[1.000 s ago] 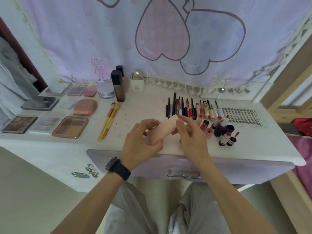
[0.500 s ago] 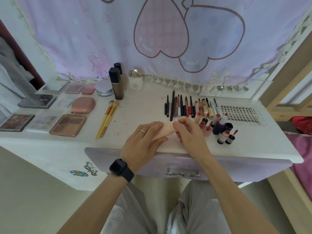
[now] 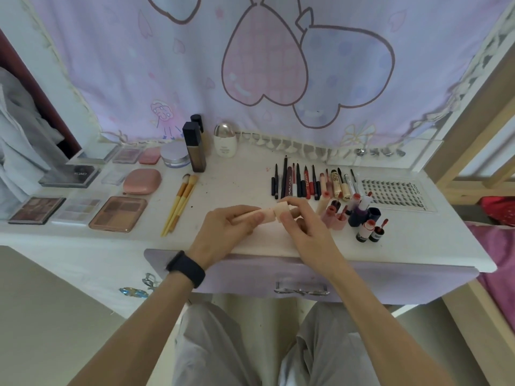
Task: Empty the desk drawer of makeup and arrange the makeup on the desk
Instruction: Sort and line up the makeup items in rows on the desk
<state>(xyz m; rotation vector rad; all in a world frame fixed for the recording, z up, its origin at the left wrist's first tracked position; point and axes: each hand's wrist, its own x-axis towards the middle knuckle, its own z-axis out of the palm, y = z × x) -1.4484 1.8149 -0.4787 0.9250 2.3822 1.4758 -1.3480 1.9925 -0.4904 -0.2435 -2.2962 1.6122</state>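
Both hands hold one pale peach makeup tube (image 3: 268, 213) just above the white desk (image 3: 239, 182), near its front edge. My left hand (image 3: 225, 232) grips the tube's body from the left. My right hand (image 3: 303, 227) pinches its square cap end between thumb and fingers. Below them the lilac desk drawer (image 3: 376, 280) is shut, its silver bow handle (image 3: 301, 290) showing. A row of pencils and mascaras (image 3: 306, 182) lies behind the hands, and a cluster of lip tints (image 3: 354, 215) stands to the right.
Eyeshadow palettes (image 3: 118, 214) and a pink compact (image 3: 142, 181) fill the desk's left side, with two yellow brushes (image 3: 181, 203) beside them. Bottles (image 3: 195, 147) and a white jar (image 3: 225, 140) stand at the back. A lash sheet (image 3: 393, 195) lies far right. A wooden frame (image 3: 473, 135) borders the right.
The tube was tilted up in both hands, then came down level near the desk top. My right hand's pinch is now on the cap end.
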